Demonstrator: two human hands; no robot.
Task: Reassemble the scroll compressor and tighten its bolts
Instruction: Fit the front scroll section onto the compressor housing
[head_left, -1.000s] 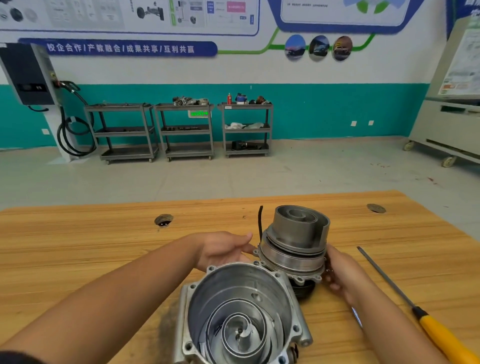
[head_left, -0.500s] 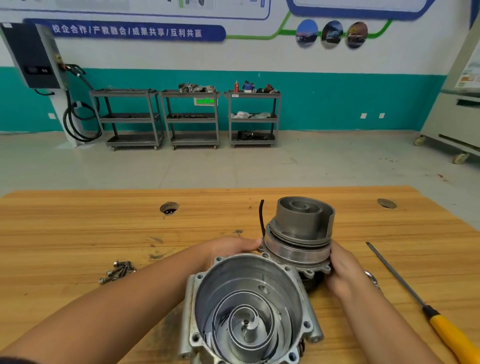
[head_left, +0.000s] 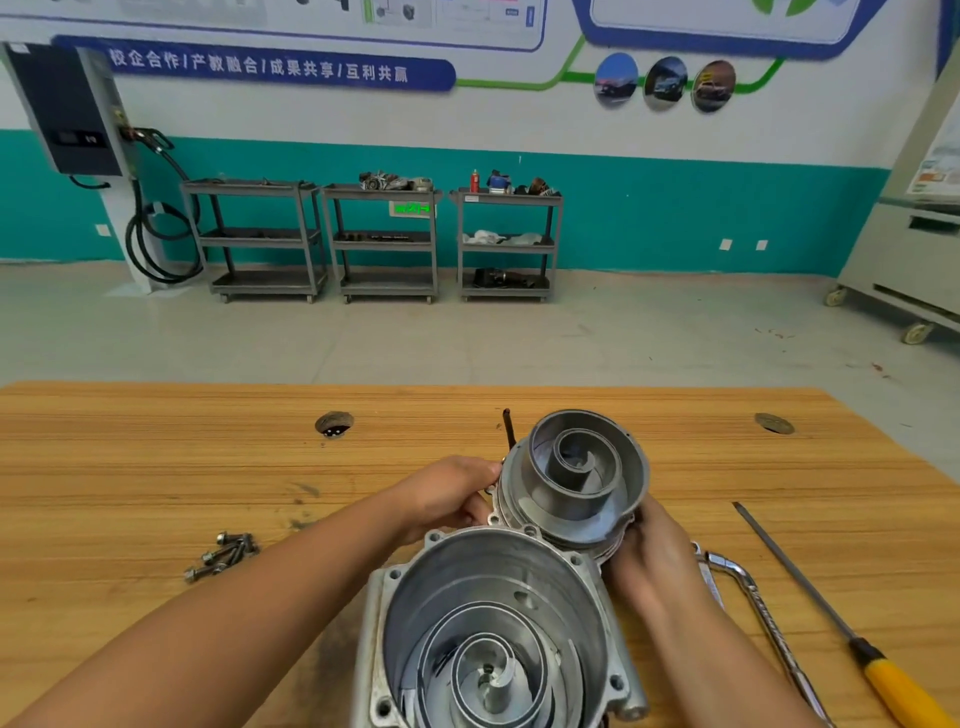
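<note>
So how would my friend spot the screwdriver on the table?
Look at the right side of the wooden table, past the person's right hand. Two long tools lie there. The screwdriver is the straight outer one with a yellow handle; the wrench beside it is bent and all silver.

The table (head_left: 156, 467) is pale wood with a strong lengthwise grain. It is matt and smudged dark beside the housing. The housing (head_left: 498, 597) is cast grey metal, dull and faintly grainy outside, with a smoother, brighter spiral wall inside. Just beyond it, the scroll assembly (head_left: 587, 478) is matt grey metal with smooth spiral walls. At the left, the bolts (head_left: 223, 553) are dark, dull metal. At the right, the wrench (head_left: 769, 618) is bright, glossy metal. The screwdriver (head_left: 831, 612) has a dark matt shaft and a glossy yellow plastic handle.
</note>
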